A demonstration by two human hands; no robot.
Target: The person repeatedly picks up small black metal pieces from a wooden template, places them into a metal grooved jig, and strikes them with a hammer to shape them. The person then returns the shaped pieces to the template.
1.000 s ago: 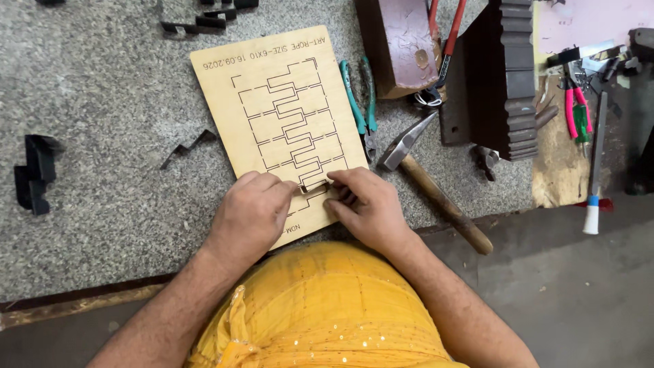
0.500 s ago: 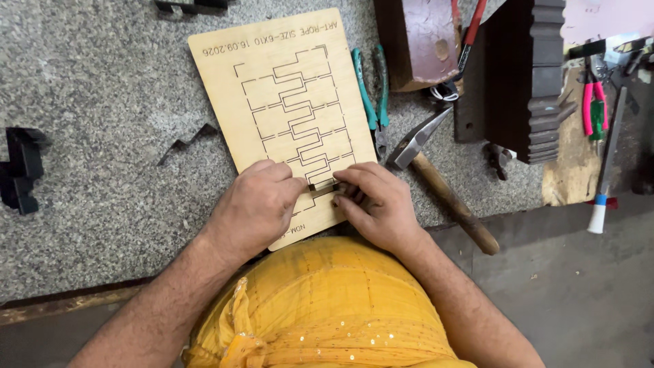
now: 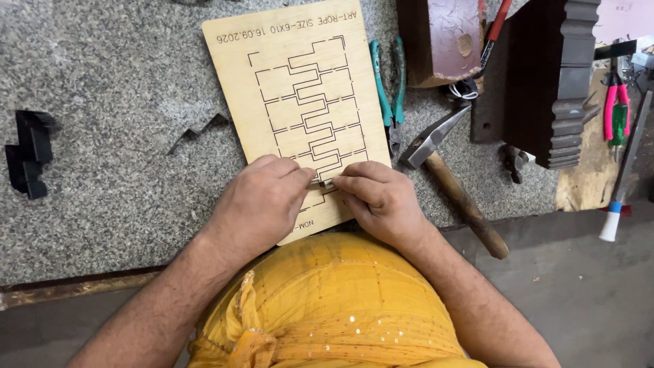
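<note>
A pale plywood board [image 3: 300, 82] with a stepped pattern of thin cut slots lies on the grey stone bench. My left hand [image 3: 262, 201] and my right hand [image 3: 381, 201] rest on its lower end, fingertips meeting. Between them they pinch a small metal strip [image 3: 324, 182] that sits against a slot in the board. Most of the strip is hidden by my fingers.
Right of the board lie teal-handled pliers [image 3: 388, 88] and a wooden-handled hammer [image 3: 443, 170]. A bent dark metal strip [image 3: 197, 133] and black blocks [image 3: 30, 153] lie to the left. A dark ridged wooden block [image 3: 552, 82], a brown box [image 3: 439, 37] and pink-handled pliers [image 3: 616, 112] stand at the right.
The view has shifted a little, so the board sits higher in frame. Both hands stay at the board's lower end, fingertips drawn closer around the strip.
</note>
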